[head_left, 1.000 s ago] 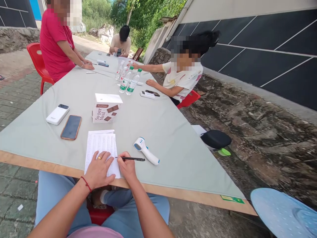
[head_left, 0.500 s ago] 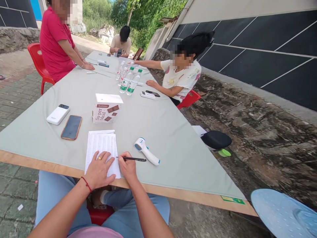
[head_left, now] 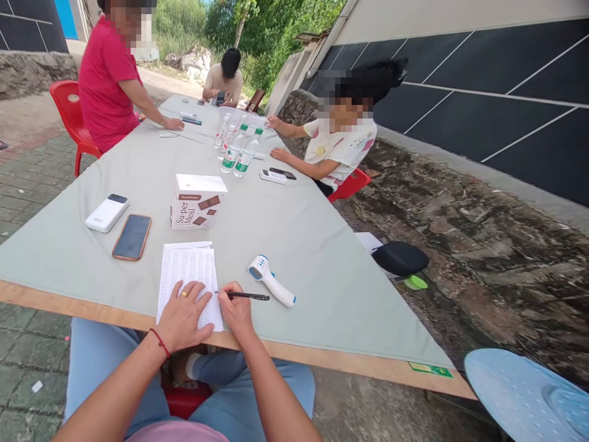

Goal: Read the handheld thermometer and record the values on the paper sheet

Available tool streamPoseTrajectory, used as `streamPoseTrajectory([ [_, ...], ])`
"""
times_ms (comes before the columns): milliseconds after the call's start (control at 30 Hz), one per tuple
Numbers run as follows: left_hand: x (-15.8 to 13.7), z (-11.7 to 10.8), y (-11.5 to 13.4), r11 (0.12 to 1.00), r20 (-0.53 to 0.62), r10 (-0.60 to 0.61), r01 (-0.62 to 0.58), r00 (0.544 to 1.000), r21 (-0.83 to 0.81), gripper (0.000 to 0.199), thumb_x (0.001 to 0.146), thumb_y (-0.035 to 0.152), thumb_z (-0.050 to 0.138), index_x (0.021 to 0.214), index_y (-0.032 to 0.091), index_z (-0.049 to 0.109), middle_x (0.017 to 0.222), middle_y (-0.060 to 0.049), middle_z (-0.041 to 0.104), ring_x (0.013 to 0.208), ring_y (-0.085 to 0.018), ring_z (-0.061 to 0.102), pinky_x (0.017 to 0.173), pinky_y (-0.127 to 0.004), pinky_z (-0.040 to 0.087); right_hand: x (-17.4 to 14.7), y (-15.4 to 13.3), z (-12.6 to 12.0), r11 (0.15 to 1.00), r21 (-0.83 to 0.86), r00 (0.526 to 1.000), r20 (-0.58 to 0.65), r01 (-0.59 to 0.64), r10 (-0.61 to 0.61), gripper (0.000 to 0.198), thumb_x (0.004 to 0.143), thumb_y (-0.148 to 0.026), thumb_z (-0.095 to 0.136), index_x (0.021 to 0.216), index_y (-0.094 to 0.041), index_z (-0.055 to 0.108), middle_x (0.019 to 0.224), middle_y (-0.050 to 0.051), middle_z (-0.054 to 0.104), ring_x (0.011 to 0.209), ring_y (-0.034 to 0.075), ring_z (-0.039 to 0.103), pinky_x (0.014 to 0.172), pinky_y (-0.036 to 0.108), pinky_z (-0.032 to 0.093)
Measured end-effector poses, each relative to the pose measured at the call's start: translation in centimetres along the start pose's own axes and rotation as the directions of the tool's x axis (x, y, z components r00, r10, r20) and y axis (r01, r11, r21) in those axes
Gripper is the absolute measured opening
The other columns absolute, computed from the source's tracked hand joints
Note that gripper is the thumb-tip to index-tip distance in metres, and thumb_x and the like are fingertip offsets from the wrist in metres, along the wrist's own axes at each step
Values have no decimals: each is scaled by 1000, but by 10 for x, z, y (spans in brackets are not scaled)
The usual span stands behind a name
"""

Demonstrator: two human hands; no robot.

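Observation:
Printed paper sheets (head_left: 188, 267) lie at the near edge of the table, covered in small columns of text. My left hand (head_left: 184, 314) rests flat on them with its fingers spread. Pinched in my right hand (head_left: 235, 312) is a black pen (head_left: 251, 296), its tip at the right edge of the top sheet. A white and blue infrared thermometer (head_left: 271, 281) lies to the right of the pen. Beyond the sheets stands a white and brown box (head_left: 199, 202) marked "Super Meal". To the left are a phone (head_left: 132, 237) and a white power bank (head_left: 107, 213).
Water bottles (head_left: 247, 152) stand farther up the cloth-covered table (head_left: 322, 288). A person in pink (head_left: 108, 80) is at the left, another in a patterned shirt (head_left: 343, 144) at the right, a third (head_left: 223, 80) at the far end. A blue hat (head_left: 524, 393) is at lower right.
The person at the right has drawn back the outstretched arm, now holding the edge of something clear. The person in pink has shifted their hands. My hands and pen look nearly unchanged.

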State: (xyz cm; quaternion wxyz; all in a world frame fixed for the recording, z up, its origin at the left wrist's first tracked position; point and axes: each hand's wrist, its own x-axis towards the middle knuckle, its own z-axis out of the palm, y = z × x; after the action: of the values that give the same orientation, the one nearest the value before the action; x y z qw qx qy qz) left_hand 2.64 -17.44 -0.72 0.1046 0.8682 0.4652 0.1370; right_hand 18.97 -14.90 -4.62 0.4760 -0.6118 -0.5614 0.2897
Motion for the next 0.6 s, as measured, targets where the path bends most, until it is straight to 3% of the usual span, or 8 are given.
streamPoseTrajectory([
  [300,-1,1,0,1000,-5,2,-2,1000,1,59,80,46,61,131,19,52,137,-13,50,129,-31,41,113,-52,20,1,3,0,998,36,997,-58,-46,48,17,69,-39,48,62,-23,49,53,-4,50,53,15,45,53,27,38],
  [600,0,1,0,1000,0,1,-1,1000,10,58,81,46,60,131,20,51,138,-13,49,129,-30,42,113,-53,20,1,4,0,1000,8,998,-59,-22,23,17,70,-38,48,62,-23,50,54,-4,52,55,16,46,55,28,38],
])
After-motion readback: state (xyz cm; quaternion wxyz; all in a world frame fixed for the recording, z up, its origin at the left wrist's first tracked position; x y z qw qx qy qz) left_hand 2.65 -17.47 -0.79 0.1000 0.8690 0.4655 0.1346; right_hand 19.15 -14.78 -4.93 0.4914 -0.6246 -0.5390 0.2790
